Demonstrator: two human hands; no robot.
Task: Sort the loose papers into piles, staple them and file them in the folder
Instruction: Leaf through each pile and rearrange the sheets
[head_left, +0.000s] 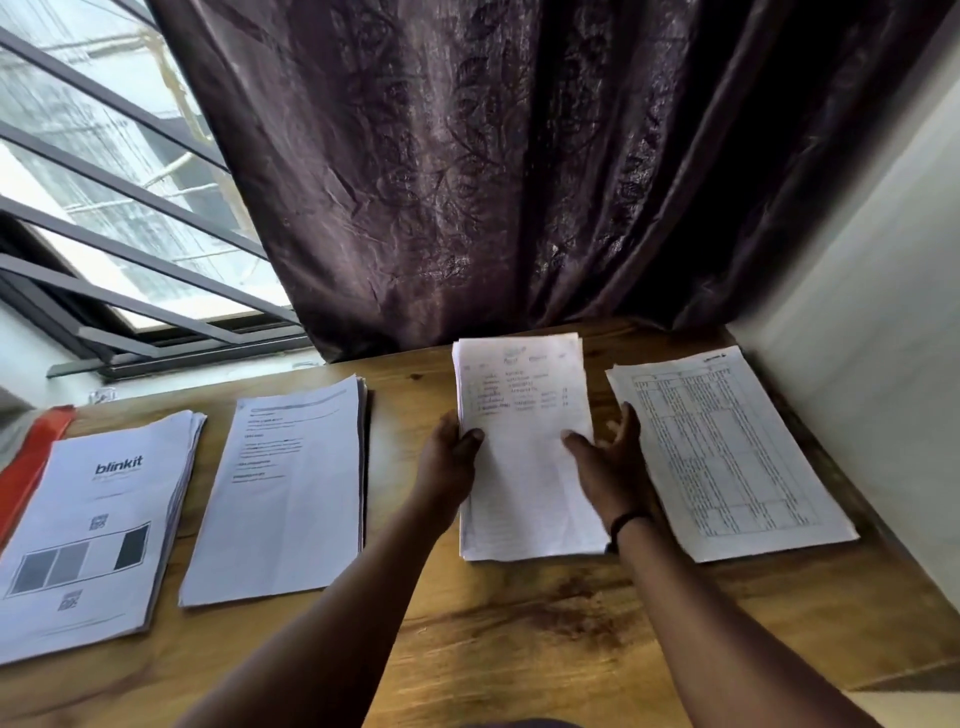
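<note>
Held at both long edges: a thick pile of white sheets with faint printed lines near its top (524, 447), lying on the brown wooden table (519, 634), about in the middle of its far half. Left hand (448, 467) gripping the left edge, thumb on top of the upper sheet, fingers under or behind the edge. Right hand (608, 467) at the right edge, thumb laid on the paper, fingers spread loosely beside the pile; a dark band on that wrist. Edges of the pile a little uneven, the lower sheets showing at the near end.

Just right of this pile, apart from it: a flat pile of white sheets printed with a dense table (727, 457), near the pale wall. Left of the held pile: a pile of white sheets with short text paragraphs (280, 493). Further left: a pile with the word "blinkit", grey boxes and square codes on the top sheet (98, 525). Under its left side, partly hidden: a red plastic folder (31, 457), contents not visible. Behind the held pile: a dark purple patterned curtain (493, 171).
</note>
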